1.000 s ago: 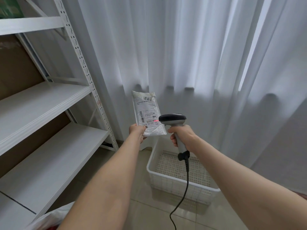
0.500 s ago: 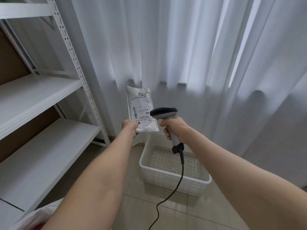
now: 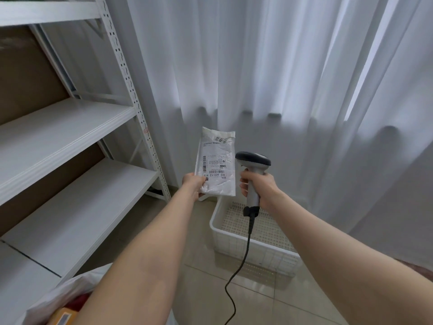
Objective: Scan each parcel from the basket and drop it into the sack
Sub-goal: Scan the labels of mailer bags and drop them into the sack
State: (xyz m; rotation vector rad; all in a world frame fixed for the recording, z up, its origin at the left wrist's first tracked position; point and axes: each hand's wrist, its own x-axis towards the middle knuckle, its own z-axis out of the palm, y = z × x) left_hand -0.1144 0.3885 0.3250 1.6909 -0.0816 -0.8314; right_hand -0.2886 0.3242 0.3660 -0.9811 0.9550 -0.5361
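My left hand [image 3: 194, 184] grips the lower left corner of a flat white plastic parcel [image 3: 218, 165], held upright with its barcode label facing me. Just right of it, my right hand [image 3: 260, 187] holds the grey handle of a corded barcode scanner [image 3: 252, 160], whose dark head sits beside the parcel's right edge. Below both hands a white plastic basket [image 3: 234, 240] stands on the tiled floor; no parcel shows in its visible part. At the bottom left, the white sack [image 3: 63, 294] lies open with a yellow and a red item inside.
A white metal shelving rack [image 3: 70, 146] fills the left side, its post close to the parcel. White curtains [image 3: 281, 78] hang behind. The scanner's black cable [image 3: 241, 268] trails down over the basket to the floor.
The red scan line seen on the label a second ago is gone. The parcel has tilted and drawn slightly left of the scanner, and my view has shifted.
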